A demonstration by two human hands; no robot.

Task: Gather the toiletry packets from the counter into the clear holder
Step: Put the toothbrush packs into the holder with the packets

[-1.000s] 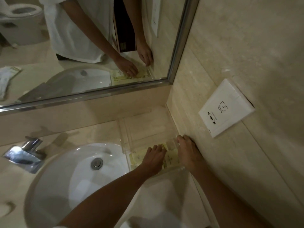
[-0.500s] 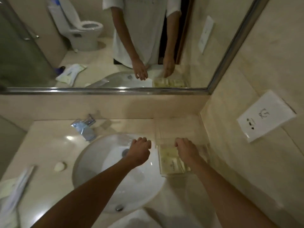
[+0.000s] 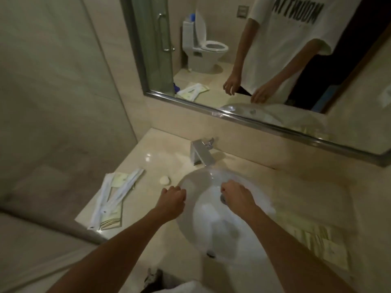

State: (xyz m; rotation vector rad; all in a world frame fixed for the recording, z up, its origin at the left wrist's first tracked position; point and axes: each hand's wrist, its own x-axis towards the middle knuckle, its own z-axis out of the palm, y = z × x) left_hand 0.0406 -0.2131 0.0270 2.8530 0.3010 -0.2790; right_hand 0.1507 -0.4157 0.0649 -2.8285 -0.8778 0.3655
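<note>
Hovering empty with loosely curled fingers, the left hand [image 3: 172, 196] nears the packets [image 3: 115, 199] left on the counter [image 3: 148, 159] while the right hand [image 3: 237, 192] hangs over the sink [image 3: 190, 227], with several packets seemingly already in the blurred clear holder [image 3: 317, 240] at right.

Mirrored black block letters, roughly "MOUNTTA", on the white T-shirt [image 3: 296, 39] in the mirror [image 3: 232, 117] reflection

Head camera looks steeply down (close) over the sink [image 3: 213, 210].
</note>
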